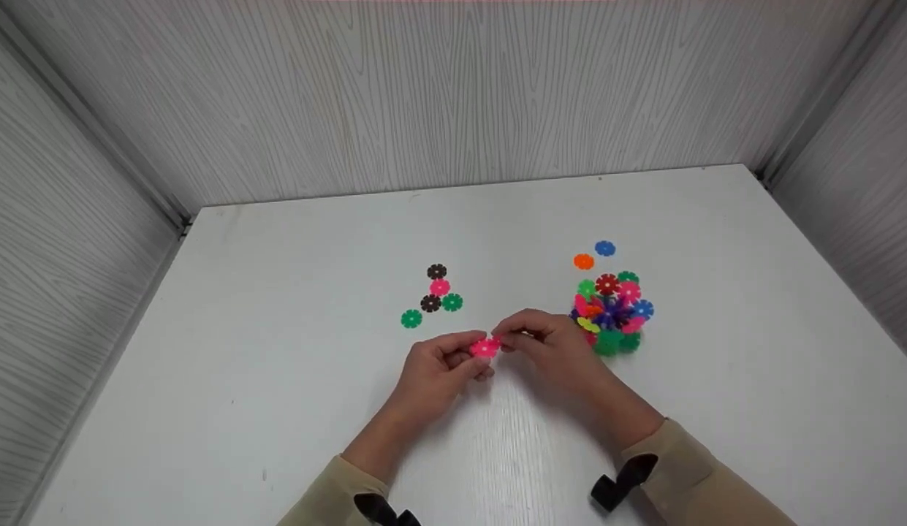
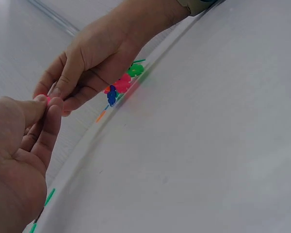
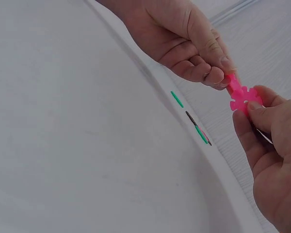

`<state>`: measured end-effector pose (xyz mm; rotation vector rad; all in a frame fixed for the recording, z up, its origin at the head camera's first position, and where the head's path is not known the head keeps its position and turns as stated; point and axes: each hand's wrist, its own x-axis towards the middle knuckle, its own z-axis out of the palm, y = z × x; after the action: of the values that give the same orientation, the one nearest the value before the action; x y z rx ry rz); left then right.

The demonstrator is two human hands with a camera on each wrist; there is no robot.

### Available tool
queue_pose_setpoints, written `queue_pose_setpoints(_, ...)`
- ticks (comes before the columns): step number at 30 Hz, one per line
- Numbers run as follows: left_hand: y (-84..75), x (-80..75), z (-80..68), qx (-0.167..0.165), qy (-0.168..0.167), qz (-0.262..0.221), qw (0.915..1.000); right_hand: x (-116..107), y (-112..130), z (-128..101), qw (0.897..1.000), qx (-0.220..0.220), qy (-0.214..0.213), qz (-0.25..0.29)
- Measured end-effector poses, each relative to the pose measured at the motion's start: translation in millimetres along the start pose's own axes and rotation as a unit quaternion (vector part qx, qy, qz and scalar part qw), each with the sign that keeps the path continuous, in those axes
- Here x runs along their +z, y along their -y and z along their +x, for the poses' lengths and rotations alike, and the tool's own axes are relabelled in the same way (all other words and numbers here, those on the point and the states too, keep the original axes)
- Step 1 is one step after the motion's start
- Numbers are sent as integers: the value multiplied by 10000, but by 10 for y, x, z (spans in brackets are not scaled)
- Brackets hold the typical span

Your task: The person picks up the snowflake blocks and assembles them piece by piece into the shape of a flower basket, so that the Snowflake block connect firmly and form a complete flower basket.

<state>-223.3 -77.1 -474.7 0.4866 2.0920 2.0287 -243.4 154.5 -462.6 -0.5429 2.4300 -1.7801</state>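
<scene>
Pink notched discs meet above the middle of the white table: the left hand pinches one, the right hand the other. Right lies a multicoloured cluster; on the left hand's far side, five loose discs.

Hot-pink snowflake discs against a white table.
The five loose discs are two green, one pink and two that look black, perhaps dark brown; an orange disc and a blue disc lie apart. The disc cluster mixes green, red, pink, blue, purple, orange and yellow. Grey-white wall panels carry streaky wood grain; the sleeves are tan.
</scene>
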Motion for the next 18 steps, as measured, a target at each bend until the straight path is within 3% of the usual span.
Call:
queue_pose_setpoints(7,-1,7,-9,-37,-31,-203,9998,20,1,7,10000,-26,41,-20)
queue_pose_setpoints(11,-13,33,-9,-66,-194,-162,9997,54,11,12,9996,274,-106,0)
queue_pose_setpoints(15,-16,50,-4,5,-492,24,9988,88,23,25,9984,529,-183,66)
queue_pose_setpoints(18,-12,30,12,144,-954,126,9953,90,32,74,9984,504,-211,162)
